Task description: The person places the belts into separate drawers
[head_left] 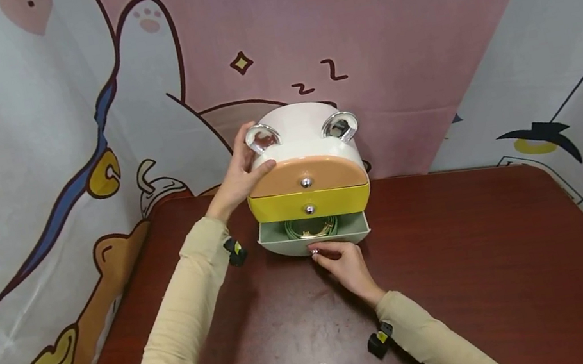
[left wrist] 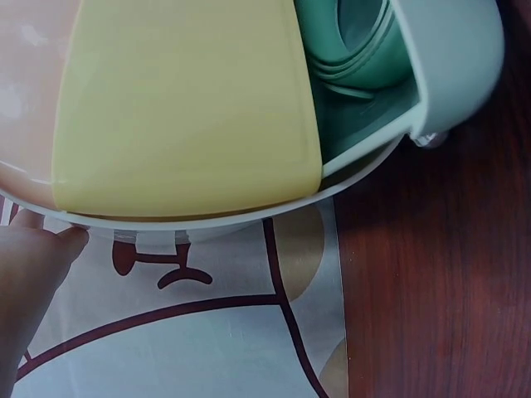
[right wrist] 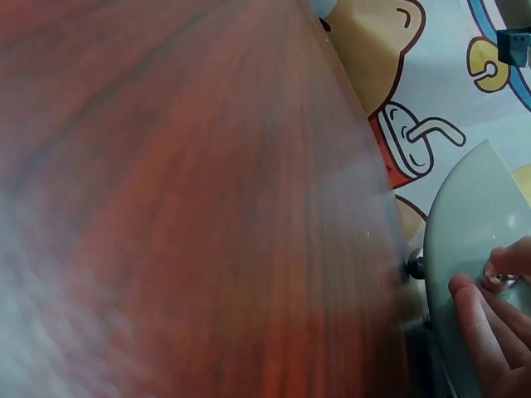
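Note:
A small frog-shaped drawer box (head_left: 299,125) with silver ring-like eyes stands on the table in the head view. Its orange top drawer (head_left: 282,178) and yellow middle drawer (head_left: 273,209) are pushed in. The pale green bottom drawer (head_left: 283,250) is pulled out, and inside lies a coiled green belt (head_left: 291,231) with gold-coloured metal. My left hand (head_left: 239,177) holds the box's upper left side, thumb at the front edge. Below, my right hand (head_left: 348,265) pinches the silver knob (right wrist: 500,280) of the bottom drawer between thumb and finger.
Under the box is a dark red-brown wooden table (head_left: 485,252). A cartoon-printed cloth (head_left: 387,28) hangs behind and along the left side, close to the back of the box. Each sleeved wrist carries a small black camera (head_left: 378,342).

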`<state>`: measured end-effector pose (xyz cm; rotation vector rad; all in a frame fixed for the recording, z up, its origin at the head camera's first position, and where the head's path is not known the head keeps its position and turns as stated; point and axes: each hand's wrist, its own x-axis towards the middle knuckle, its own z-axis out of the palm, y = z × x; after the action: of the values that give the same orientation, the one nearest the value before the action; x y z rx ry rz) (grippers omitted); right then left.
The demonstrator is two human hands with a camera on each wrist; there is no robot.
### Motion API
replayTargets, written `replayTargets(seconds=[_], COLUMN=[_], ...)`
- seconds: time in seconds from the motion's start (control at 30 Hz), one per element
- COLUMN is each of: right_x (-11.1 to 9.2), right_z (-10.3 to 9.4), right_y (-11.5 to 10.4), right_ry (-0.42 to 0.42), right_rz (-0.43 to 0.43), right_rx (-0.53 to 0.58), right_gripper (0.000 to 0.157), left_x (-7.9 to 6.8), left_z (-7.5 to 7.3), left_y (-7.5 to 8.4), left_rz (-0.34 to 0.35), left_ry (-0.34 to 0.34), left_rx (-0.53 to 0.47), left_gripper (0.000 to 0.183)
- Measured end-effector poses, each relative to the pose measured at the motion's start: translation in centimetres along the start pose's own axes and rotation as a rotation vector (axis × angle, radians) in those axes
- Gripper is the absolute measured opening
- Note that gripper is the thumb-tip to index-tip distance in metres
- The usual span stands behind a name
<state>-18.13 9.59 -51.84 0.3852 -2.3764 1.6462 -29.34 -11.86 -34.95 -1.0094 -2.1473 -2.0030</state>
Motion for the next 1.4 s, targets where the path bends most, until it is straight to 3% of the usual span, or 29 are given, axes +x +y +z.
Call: replayTargets(seconds=[0.1, 0.37, 0.7, 1.4], right_x=[0.1, 0.8, 1.6, 2.6], right_z=[0.0, -0.1, -0.1, -0.2], right_y=[0.0, 0.0, 0.1, 0.2], right_ry=[0.003, -0.009, 0.008, -0.021], right_rz=[-0.01, -0.022, -0.025, 0.013], right_rx=[-0.028, -0.061, -0.098, -0.107], right_gripper=[0.02, 0.021, 0.02, 0.018], left_x=[0.0, 0.4, 0.1, 0.0], left_z=[0.0, -0.8, -0.2, -0.3], left_y=[-0.2, -2.6, 0.0, -0.2], left_rz=[-0.006, 0.03, 0.011, -0.006], left_ry=[0.002, 0.01, -0.009, -0.006], left_rx=[-0.007, 0.016, 0.004, 0.007], left_gripper=[0.076, 0.077, 0.077, 0.077])
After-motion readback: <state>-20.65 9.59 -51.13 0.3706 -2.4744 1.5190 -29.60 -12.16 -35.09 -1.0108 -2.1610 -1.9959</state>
